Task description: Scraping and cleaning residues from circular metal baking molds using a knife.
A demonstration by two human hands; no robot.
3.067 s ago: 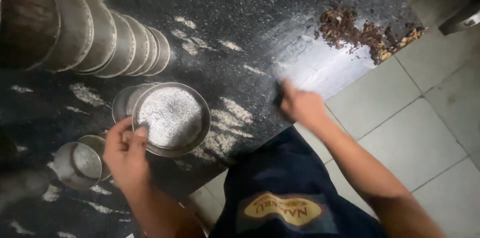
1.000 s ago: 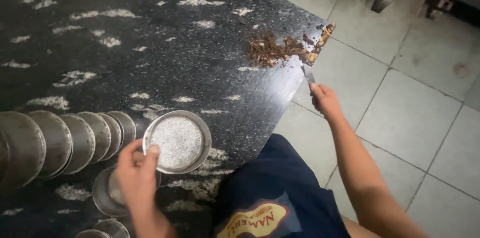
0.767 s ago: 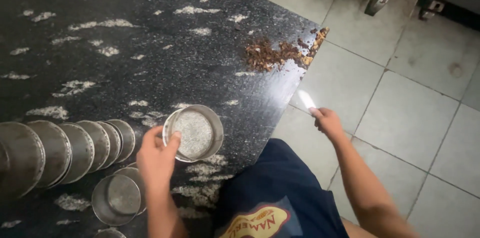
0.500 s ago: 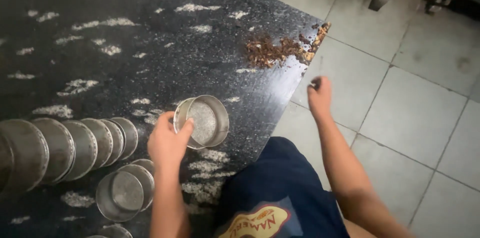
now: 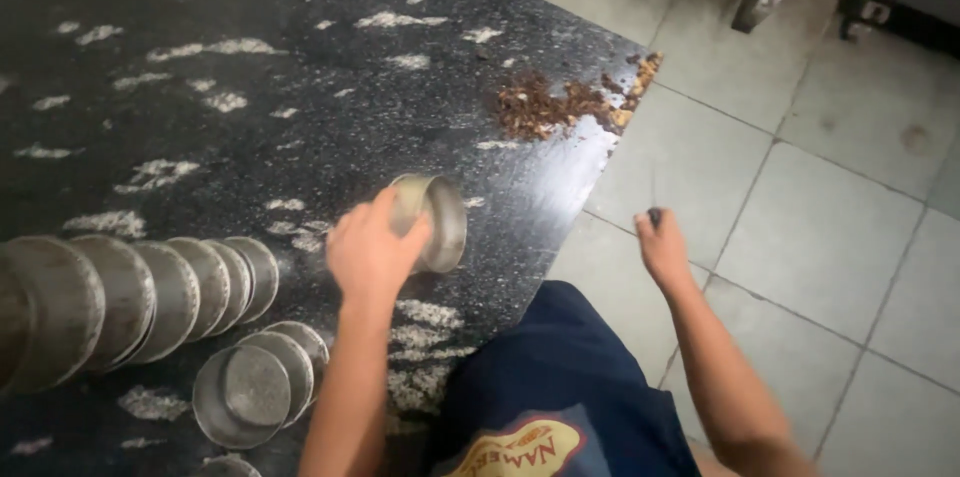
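Tilted further since half a second ago, the small round metal tin (image 5: 432,222) now stands nearly on edge, its open mouth turned right, where earlier it faced up. Head view: left hand (image 5: 372,252) wrapped around the tin's rim and wall, holding it just above the black speckled counter (image 5: 250,97). Right hand (image 5: 662,249) out past the counter edge over the grey floor tiles (image 5: 820,227), closed on a thin dark-handled tool (image 5: 654,209) (blade blurred). Brown crumb pile (image 5: 560,105) at counter corner. Row of nested tins (image 5: 140,297) lower left, two more tins (image 5: 255,387) below it.
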